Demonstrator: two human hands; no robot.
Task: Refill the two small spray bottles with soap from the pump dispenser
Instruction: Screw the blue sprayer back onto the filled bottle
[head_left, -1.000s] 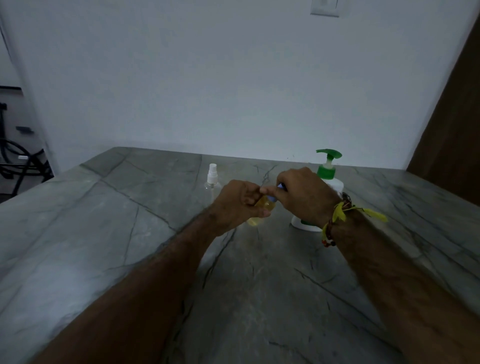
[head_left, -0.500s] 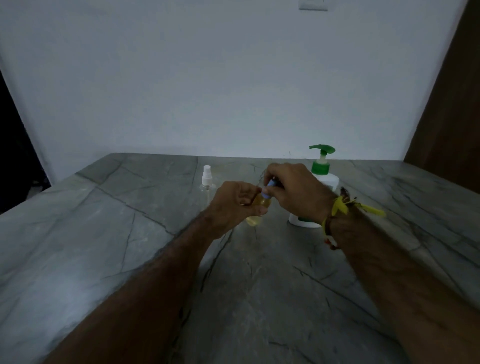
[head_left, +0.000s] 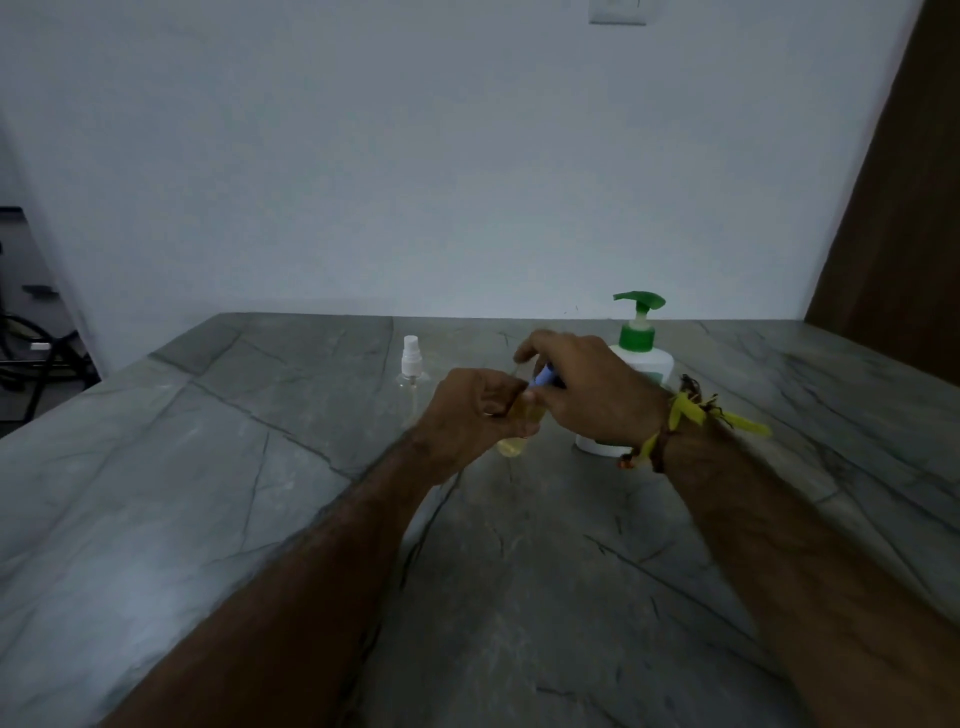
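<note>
My left hand (head_left: 475, 415) grips a small spray bottle (head_left: 514, 441) with yellowish liquid, held tilted just above the grey stone table (head_left: 208, 493). My right hand (head_left: 587, 395) pinches the bottle's blue spray cap (head_left: 544, 375) at its top. A second small clear spray bottle (head_left: 411, 379) with a white cap stands upright on the table to the left of my hands. The white pump dispenser (head_left: 640, 353) with a green pump stands right behind my right hand, partly hidden by it.
A white wall runs along the table's far edge. A brown wooden panel (head_left: 893, 234) rises at the right. Dark furniture and cables (head_left: 31, 332) sit beyond the table's left edge. A yellow band is tied on my right wrist (head_left: 691, 415).
My right hand's fingers have shifted around the blue cap and lifted slightly. The bottle stays in my left hand. My view tilted a little.
</note>
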